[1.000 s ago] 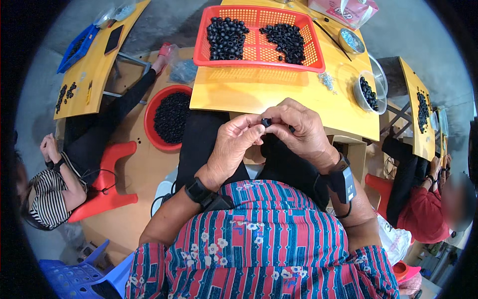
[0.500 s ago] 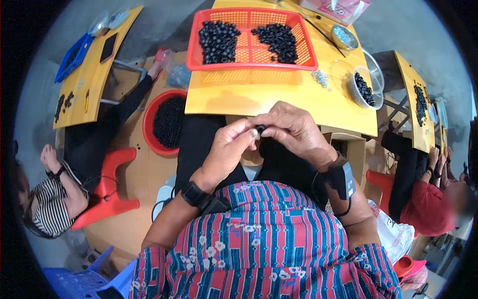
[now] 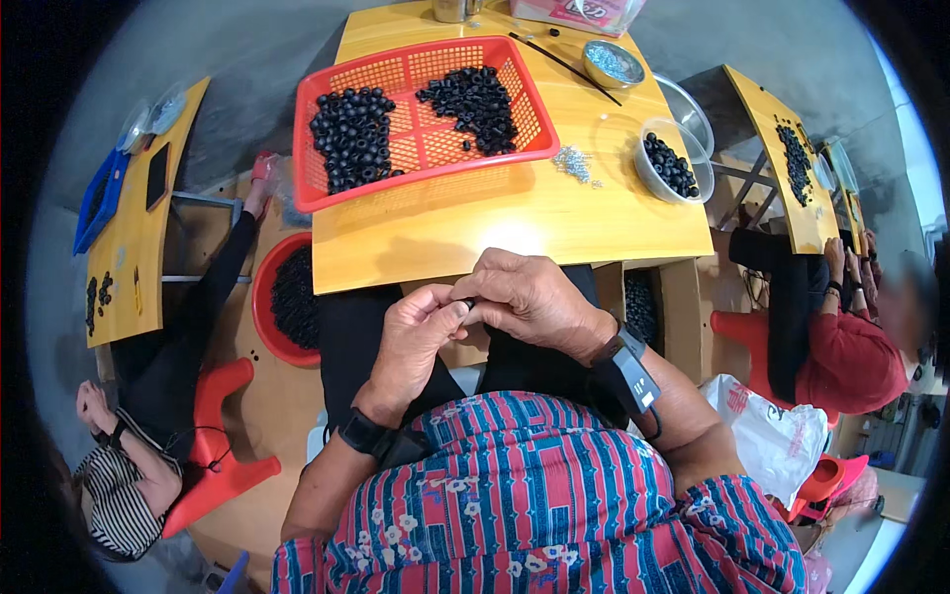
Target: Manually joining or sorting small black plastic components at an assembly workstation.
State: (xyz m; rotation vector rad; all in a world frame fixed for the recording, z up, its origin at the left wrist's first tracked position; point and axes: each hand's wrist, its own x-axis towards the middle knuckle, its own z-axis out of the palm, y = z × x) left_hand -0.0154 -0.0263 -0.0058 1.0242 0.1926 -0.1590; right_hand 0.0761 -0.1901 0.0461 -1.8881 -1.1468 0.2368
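Over my lap, just off the table's front edge, both hands meet at the fingertips around a small black plastic part (image 3: 469, 303). My left hand (image 3: 418, 335) pinches it between thumb and forefinger. From the other side, the thumb and fingers of my right hand (image 3: 532, 300) close on it too, covering most of it. On the yellow table (image 3: 445, 233) beyond stands a red-orange mesh basket (image 3: 427, 178). In it lie a left pile of round black parts (image 3: 353, 139) and a right pile of smaller black parts (image 3: 475, 109).
Small silvery metal pieces (image 3: 574, 164) lie right of the basket, near a clear bowl of black parts (image 3: 673, 163), a metal bowl (image 3: 614, 64) and a black stick (image 3: 564, 67). A red tub (image 3: 265, 307) stands on the floor at left. People sit at both side tables.
The view has shifted and turned a little, so the table and basket appear lower, further left and tilted. My hands still hold the small black part together, fingertips touching.
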